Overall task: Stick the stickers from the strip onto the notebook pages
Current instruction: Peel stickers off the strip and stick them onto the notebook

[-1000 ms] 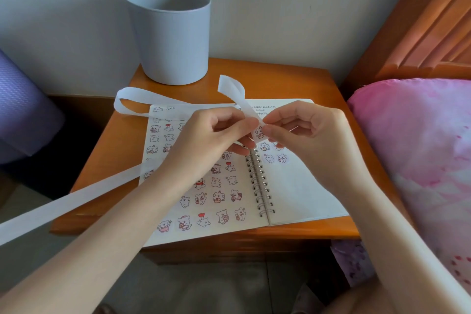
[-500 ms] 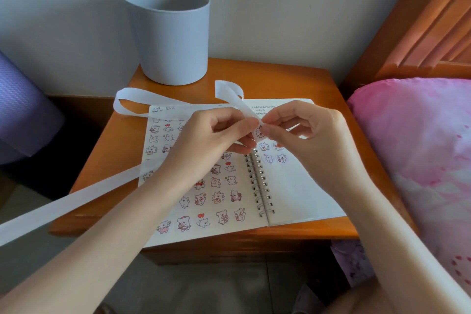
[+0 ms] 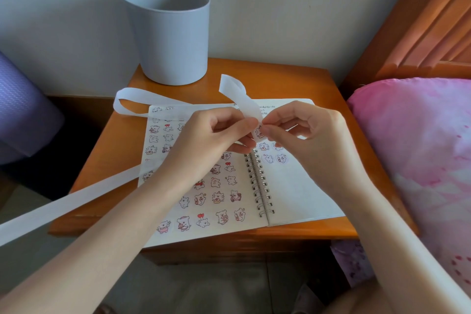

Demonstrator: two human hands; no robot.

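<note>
White paper strip (image 3: 239,99) has barely shifted in the last second: only its curled free end wobbles. The left hand (image 3: 211,135) keeps its grip pinched on the strip, and the right hand (image 3: 313,132) keeps its grip pinched on a sticker (image 3: 258,132) at the strip's edge, above the spine of the open notebook (image 3: 293,186) on the desk (image 3: 293,79). The peel seems unfinished, so nothing new is ready for the right page.

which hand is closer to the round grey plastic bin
Left. The left hand is in front of the round grey plastic bin, slightly to its right; the right hand is farther right, over the right page of the white spiral notebook.
</note>
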